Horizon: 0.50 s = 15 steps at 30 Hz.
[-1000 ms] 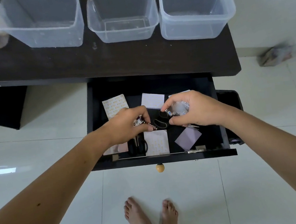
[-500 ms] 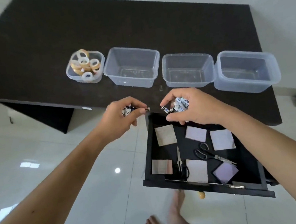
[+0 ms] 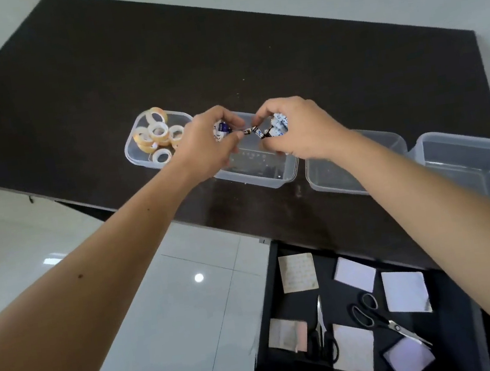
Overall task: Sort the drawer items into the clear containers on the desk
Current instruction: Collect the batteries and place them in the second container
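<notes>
Clear plastic second container [image 3: 270, 175] sits directly below both hands: left hand [image 3: 210, 146] and right hand [image 3: 298, 130] each pinch small batteries [image 3: 257, 131], apparently ready to drop them in by loosening their fingers.

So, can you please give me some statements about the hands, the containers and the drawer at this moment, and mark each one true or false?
1. Both hands hold small batteries above the second container from the left. True: left hand, right hand, batteries.
2. The tape rolls lie in the open drawer. False: they are in the leftmost container on the desk.
3. Two pairs of scissors remain in the drawer. True.
4. The two rightmost containers are full of paper pads. False: both look empty; the pads are in the drawer.
5. The drawer is closed. False: it is pulled open.
</notes>
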### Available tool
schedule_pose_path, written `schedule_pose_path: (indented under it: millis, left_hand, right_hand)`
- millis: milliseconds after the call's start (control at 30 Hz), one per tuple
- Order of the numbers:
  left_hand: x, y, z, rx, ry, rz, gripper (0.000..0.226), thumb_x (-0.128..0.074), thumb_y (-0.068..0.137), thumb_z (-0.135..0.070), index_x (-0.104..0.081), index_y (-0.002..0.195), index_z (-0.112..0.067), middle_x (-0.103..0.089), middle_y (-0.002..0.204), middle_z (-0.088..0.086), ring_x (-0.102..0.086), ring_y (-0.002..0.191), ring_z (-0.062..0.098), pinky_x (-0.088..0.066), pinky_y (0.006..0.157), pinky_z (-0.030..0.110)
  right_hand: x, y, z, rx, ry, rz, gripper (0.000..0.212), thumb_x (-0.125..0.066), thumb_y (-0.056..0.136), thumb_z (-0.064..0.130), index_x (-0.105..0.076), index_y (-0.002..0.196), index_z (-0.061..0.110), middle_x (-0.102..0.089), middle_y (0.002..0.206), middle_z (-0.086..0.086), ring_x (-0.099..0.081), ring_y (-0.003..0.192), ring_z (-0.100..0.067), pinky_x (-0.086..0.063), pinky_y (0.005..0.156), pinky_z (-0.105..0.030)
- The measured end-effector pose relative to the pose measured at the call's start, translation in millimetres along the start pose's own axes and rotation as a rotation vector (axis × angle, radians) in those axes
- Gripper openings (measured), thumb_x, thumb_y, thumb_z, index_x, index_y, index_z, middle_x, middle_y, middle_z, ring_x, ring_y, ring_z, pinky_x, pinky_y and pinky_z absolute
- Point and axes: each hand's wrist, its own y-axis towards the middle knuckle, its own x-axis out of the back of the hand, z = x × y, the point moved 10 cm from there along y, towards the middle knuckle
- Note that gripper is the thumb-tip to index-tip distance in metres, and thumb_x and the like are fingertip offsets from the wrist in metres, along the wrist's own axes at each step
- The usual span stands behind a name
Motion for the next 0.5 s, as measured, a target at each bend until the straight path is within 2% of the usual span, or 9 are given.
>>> schedule_pose_path:
  millis: [67,133,200,267,333,400,500]
  left_hand:
    - [-6.7,5.0,7.8,0.022,0.019,0.029,0.013,-0.070,0.101,-0.018,-0.066,0.111,-0.024,-0.073,0.100,-0.001,-0.073,0.071,0.012,-0.056,0.052,0.016]
    - [-10.9,7.3,11.9,0.025,0.038,0.044,0.017,-0.070,0.101,-0.019,-0.064,0.114,-0.028,-0.070,0.109,-0.004,-0.075,0.075,0.012,-0.050,0.050,0.012]
    - [-11.0,9.0,12.5,0.009,0.066,0.039,0.022,-0.072,0.099,-0.020,-0.063,0.114,-0.033,-0.069,0.114,-0.007,-0.073,0.090,0.012,-0.051,0.062,0.014]
    - [-11.8,10.3,15.7,0.012,0.076,0.043,0.028,-0.074,0.097,-0.019,-0.062,0.116,-0.036,-0.070,0.117,-0.008,-0.069,0.101,0.011,-0.055,0.075,0.023]
    - [-12.6,10.6,19.5,0.019,0.069,0.050,0.031,-0.074,0.096,-0.016,-0.063,0.120,-0.032,-0.070,0.122,-0.008,-0.068,0.111,0.012,-0.058,0.089,0.030]
    - [-12.2,10.1,20.4,0.012,0.039,0.047,0.034,-0.074,0.096,-0.012,-0.063,0.126,-0.025,-0.069,0.125,-0.008,-0.065,0.120,0.009,-0.053,0.102,0.028]
    - [-11.9,6.5,17.4,0.013,-0.028,0.054,0.036,-0.073,0.096,-0.008,-0.063,0.128,-0.019,-0.070,0.124,-0.010,-0.067,0.117,0.001,-0.056,0.102,0.026]
  right_hand:
    - [-10.9,10.3,-6.0,-0.015,-0.020,0.017,0.033,-0.080,0.088,0.014,-0.071,0.116,0.029,-0.074,0.098,0.002,-0.074,0.074,-0.015,-0.060,0.063,-0.029]
    - [-17.9,15.8,-9.2,-0.025,-0.022,0.020,0.034,-0.080,0.090,0.016,-0.070,0.120,0.028,-0.072,0.101,0.001,-0.074,0.070,-0.018,-0.060,0.058,-0.030]
    - [-21.9,17.6,-11.6,-0.042,0.020,0.023,0.032,-0.080,0.092,0.016,-0.069,0.120,0.026,-0.071,0.099,0.002,-0.074,0.058,-0.017,-0.056,0.048,-0.023]
    - [-23.4,17.4,-11.7,-0.044,0.055,0.028,0.032,-0.082,0.092,0.018,-0.069,0.120,0.026,-0.072,0.102,0.002,-0.076,0.058,-0.017,-0.058,0.049,-0.024]
    - [-22.5,17.7,-10.0,-0.024,0.030,0.033,0.034,-0.083,0.091,0.022,-0.069,0.121,0.030,-0.075,0.107,0.001,-0.078,0.070,-0.017,-0.063,0.061,-0.030]
    - [-20.3,17.2,-8.0,-0.005,0.002,0.035,0.035,-0.082,0.091,0.023,-0.070,0.122,0.034,-0.074,0.111,0.006,-0.075,0.088,-0.016,-0.058,0.072,-0.028]
    - [-17.7,14.8,-6.8,0.008,0.037,0.039,0.035,-0.081,0.092,0.019,-0.072,0.122,0.034,-0.073,0.117,0.010,-0.072,0.098,-0.016,-0.056,0.082,-0.031]
